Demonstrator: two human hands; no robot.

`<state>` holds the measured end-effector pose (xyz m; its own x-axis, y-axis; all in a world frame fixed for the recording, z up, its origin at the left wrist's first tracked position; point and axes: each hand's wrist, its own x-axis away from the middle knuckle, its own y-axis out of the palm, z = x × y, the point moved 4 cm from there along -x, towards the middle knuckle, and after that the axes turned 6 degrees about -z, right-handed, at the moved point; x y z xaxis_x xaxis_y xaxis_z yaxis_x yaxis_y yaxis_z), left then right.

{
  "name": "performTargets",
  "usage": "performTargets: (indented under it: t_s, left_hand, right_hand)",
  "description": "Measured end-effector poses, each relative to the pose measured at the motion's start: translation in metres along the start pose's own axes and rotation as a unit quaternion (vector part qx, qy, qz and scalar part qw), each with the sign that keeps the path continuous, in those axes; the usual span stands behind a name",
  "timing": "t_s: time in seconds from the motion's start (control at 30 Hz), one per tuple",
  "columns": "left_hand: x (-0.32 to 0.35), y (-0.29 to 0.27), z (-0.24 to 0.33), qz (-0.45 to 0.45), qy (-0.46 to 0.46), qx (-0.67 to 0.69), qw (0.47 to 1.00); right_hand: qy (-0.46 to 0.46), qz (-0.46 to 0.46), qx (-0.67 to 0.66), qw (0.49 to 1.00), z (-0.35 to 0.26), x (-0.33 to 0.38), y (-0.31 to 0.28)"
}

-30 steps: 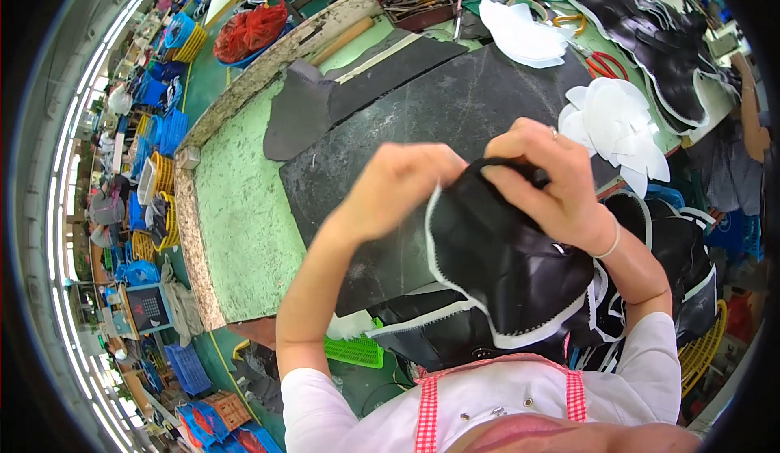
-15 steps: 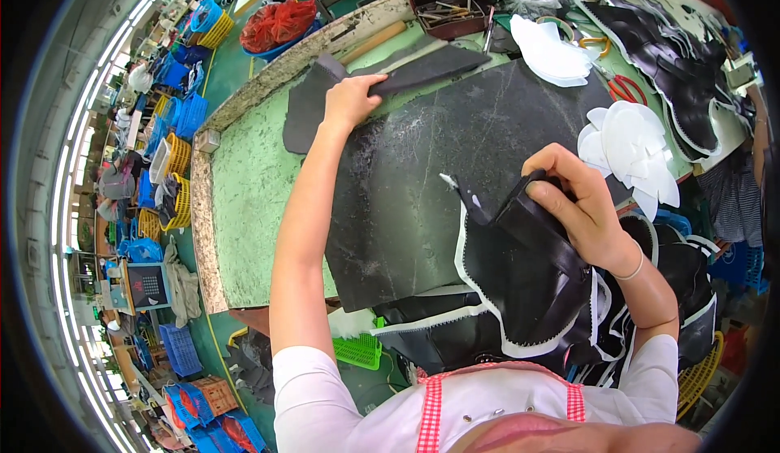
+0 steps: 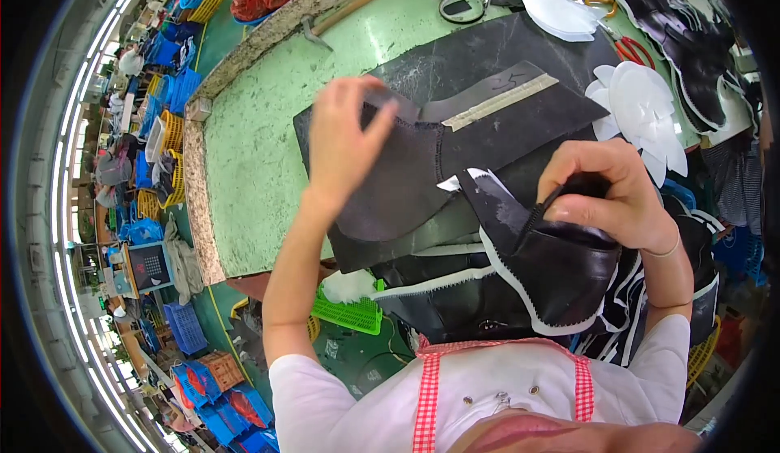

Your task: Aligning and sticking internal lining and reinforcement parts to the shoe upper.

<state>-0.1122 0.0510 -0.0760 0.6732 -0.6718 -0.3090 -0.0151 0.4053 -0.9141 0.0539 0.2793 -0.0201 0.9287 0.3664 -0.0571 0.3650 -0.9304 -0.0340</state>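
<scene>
My right hand (image 3: 605, 197) pinches the folded top of a black leather upper piece (image 3: 561, 278) with a white zigzag-cut edge, held up near the bench's front. A whitish smear shows on its upper flap. My left hand (image 3: 345, 140), blurred, is over the left end of a stitched dark grey piece (image 3: 390, 189). Its thumb and fingers are apart. That piece lies on the black board (image 3: 406, 67) and bears a beige tape strip (image 3: 500, 102). More black pieces with white edging (image 3: 439, 282) lie at the front edge, partly beneath the held one.
A hammer (image 3: 357, 4) lies at the back of the green bench top (image 3: 252, 152). White cut pieces (image 3: 638, 108), red-handled pliers or scissors (image 3: 634, 51), a tape roll (image 3: 461, 8) and black leather pieces (image 3: 666, 39) are at the back and right. A green basket (image 3: 349, 315) stands below the front edge.
The dark grey piece came from the back left onto the board's middle, now spread flat with its tape strip showing. My left hand moved nearer and its fingers parted. The right hand still holds the upper piece.
</scene>
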Motion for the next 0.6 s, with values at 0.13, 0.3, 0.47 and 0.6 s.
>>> performTargets:
  t_s: [0.13,0.3,0.47,0.6]
  left_hand:
    - [-0.002,0.029,-0.067,-0.074,-0.097,0.081,0.989]
    - [0.008,-0.008,0.011,-0.019,-0.147,0.455,0.878]
    - [0.025,-0.032,0.066,-0.003,-0.142,0.521,0.842]
    - [0.031,-0.042,0.069,0.044,-0.116,0.598,0.792]
  right_hand:
    - [-0.006,-0.040,0.041,0.998,-0.007,-0.006,0.018]
    - [-0.079,-0.079,0.067,0.992,-0.024,-0.008,0.036]
    - [-0.064,0.078,0.150,0.983,-0.032,-0.027,0.035]
    - [-0.086,0.152,0.065,0.982,-0.019,-0.030,0.035]
